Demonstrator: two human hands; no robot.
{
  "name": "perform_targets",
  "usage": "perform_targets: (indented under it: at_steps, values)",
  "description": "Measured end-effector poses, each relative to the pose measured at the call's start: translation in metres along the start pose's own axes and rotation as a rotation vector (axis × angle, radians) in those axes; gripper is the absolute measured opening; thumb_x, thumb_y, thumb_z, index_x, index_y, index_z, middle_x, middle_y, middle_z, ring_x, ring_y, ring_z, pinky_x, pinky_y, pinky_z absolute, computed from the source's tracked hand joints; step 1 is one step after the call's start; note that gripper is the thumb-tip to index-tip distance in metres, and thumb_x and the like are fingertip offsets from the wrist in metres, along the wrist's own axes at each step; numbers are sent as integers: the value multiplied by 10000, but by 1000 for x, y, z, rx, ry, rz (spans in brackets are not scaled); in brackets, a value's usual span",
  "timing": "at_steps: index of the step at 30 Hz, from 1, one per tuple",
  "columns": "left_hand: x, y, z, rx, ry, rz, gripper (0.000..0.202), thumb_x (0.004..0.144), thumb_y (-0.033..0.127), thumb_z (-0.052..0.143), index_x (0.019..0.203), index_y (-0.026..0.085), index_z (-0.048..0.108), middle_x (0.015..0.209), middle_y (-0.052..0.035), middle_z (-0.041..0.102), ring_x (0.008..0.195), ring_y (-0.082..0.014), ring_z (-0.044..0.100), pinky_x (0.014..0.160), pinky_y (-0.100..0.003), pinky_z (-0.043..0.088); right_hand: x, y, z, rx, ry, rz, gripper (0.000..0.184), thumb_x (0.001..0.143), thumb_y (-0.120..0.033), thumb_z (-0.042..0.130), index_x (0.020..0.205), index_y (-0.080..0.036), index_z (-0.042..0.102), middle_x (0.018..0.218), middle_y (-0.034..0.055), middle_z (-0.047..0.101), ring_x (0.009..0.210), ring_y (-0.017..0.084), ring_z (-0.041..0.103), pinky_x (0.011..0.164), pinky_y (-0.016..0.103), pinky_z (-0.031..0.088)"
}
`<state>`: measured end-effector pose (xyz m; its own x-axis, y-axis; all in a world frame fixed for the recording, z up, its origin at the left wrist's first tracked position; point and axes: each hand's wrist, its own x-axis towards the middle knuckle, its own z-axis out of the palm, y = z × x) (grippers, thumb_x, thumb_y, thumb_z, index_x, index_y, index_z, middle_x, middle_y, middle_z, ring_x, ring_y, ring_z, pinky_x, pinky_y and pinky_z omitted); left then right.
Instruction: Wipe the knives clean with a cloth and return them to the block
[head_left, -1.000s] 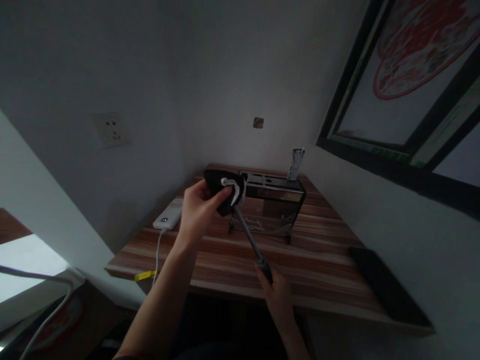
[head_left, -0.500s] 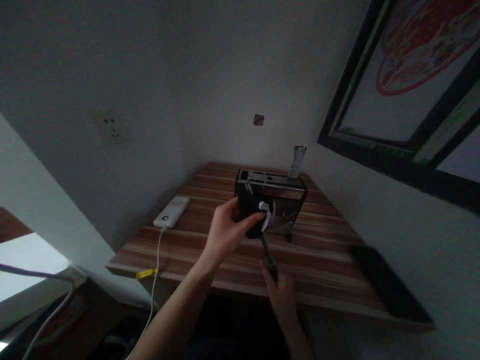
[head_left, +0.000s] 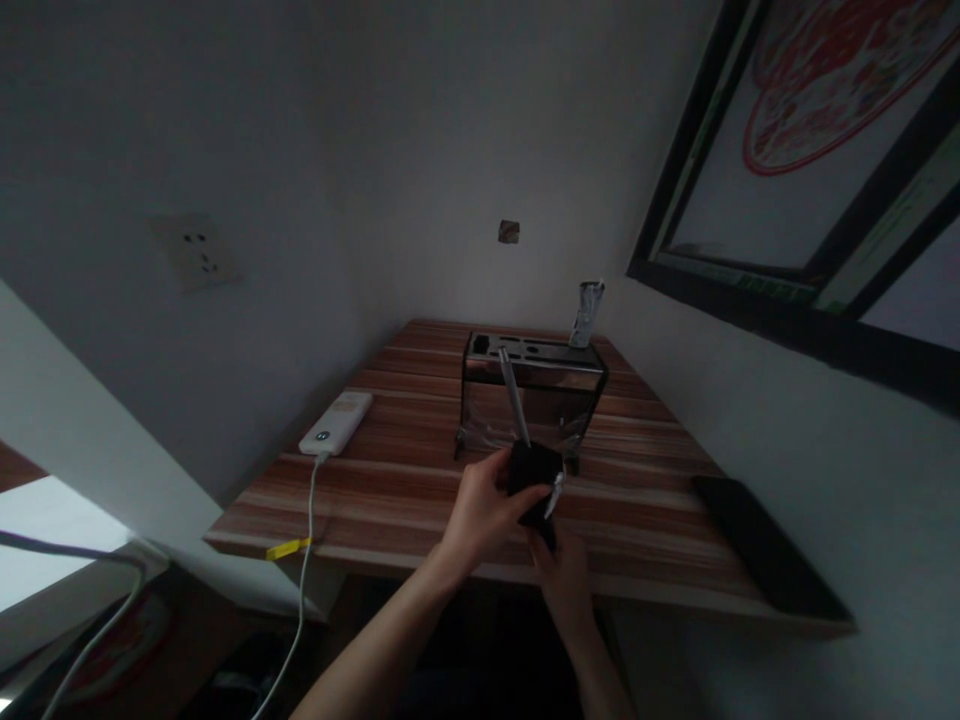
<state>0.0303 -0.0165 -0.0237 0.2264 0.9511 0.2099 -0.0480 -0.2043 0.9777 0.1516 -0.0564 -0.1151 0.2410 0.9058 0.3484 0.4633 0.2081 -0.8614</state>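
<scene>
My left hand (head_left: 486,505) is closed around a dark cloth (head_left: 534,474) wrapped on a thin metal rod (head_left: 514,396) that points up and away. My right hand (head_left: 564,577) grips the rod's dark handle just below the cloth. Both hands hover over the front edge of a striped wooden table (head_left: 405,480). Behind the rod stands a shiny metal rack with slots in its top (head_left: 534,390).
A white power bank (head_left: 336,424) with a white cable (head_left: 307,540) lies at the table's left. A black flat object (head_left: 761,558) rests at the right edge by the wall. A small silver tube (head_left: 585,313) stands behind the rack. A framed picture (head_left: 810,150) hangs on the right wall.
My left hand has slid the cloth down the rod from its far tip to near the handle. The rod's bare metal now shows above the cloth.
</scene>
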Motion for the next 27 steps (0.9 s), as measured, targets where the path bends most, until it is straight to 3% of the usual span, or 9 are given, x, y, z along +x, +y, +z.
perform_targets:
  at_steps: [4, 10, 23, 27]
  values:
    - [-6, -6, 4, 23, 9, -5, 311, 631, 213, 747, 921, 158, 650, 893, -47, 726, 835, -206, 676, 685, -240, 519, -1, 2, 0, 35, -13, -2, 268, 765, -312, 498, 862, -155, 692, 765, 91, 727, 691, 248, 666, 621, 293, 490]
    - [-10, -10, 3, 76, 35, 23, 301, 640, 181, 727, 927, 155, 640, 840, -24, 709, 808, -194, 659, 682, -229, 499, -1, 2, 1, 23, -24, -21, 279, 774, -332, 484, 844, -153, 686, 745, 93, 721, 672, 246, 663, 613, 294, 484]
    - [-11, -17, -4, 349, 86, 32, 301, 675, 274, 729, 945, 173, 644, 753, -20, 704, 676, -171, 626, 618, -229, 482, -1, 3, 1, -37, -48, -36, 290, 760, -304, 465, 858, -141, 684, 744, 112, 722, 679, 257, 676, 615, 313, 490]
    - [-13, -19, -4, 284, 122, 40, 286, 671, 265, 724, 929, 163, 656, 741, -13, 704, 673, -165, 630, 586, -206, 471, -1, 5, 2, -73, -38, -25, 284, 761, -280, 462, 863, -147, 693, 774, 114, 728, 701, 257, 679, 640, 318, 493]
